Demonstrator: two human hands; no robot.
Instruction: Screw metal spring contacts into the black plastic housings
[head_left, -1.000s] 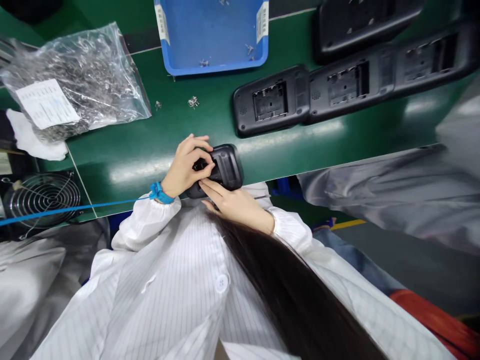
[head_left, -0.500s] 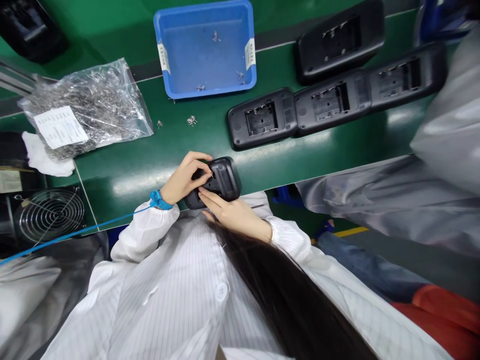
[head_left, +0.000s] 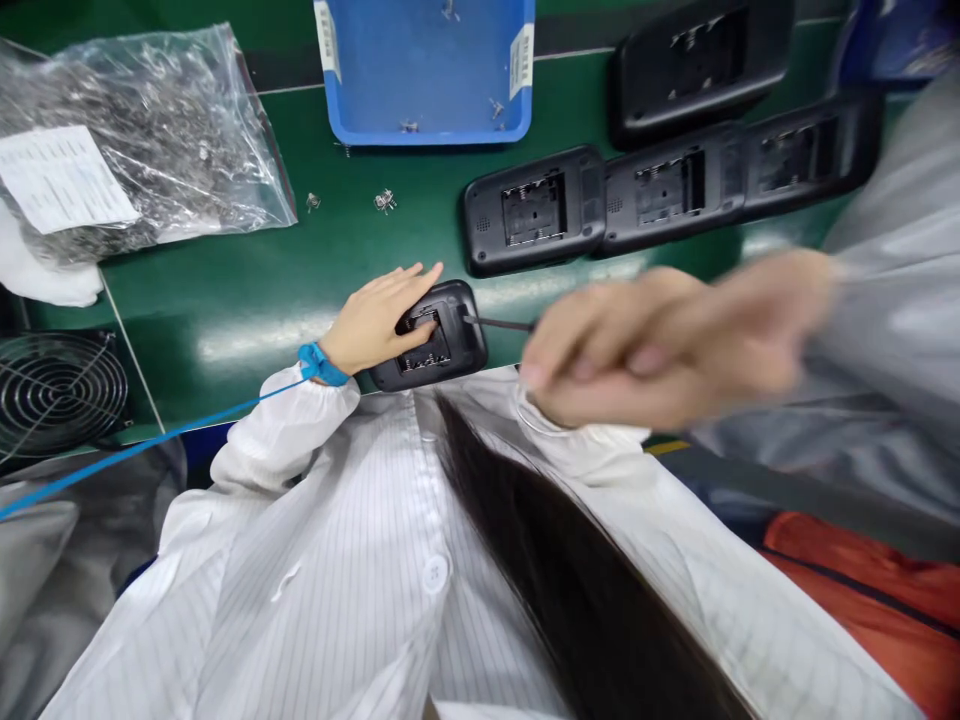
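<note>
My left hand, with a blue wrist strap at its wrist, lies with fingers outstretched over a black plastic device. The thumb reaches into the open battery compartment, where metal contacts show. A thin dark rod-like tool touches the device's right end. Its other end disappears behind a co-worker's blurred hand, which comes in from a grey sleeve on the right. That hand covers my right hand; only my white right sleeve shows. Which hand holds the tool I cannot tell.
Several similar black devices stand at the back right. A blue bin holds small metal parts. A small pile of springs lies in front. At left are a clear bag of metal parts and a fan.
My left fingers have gone from a pinch to lying outstretched on the device. A co-worker's hand has come across from the right and now covers my right hand. The thin tool now touches the device.
</note>
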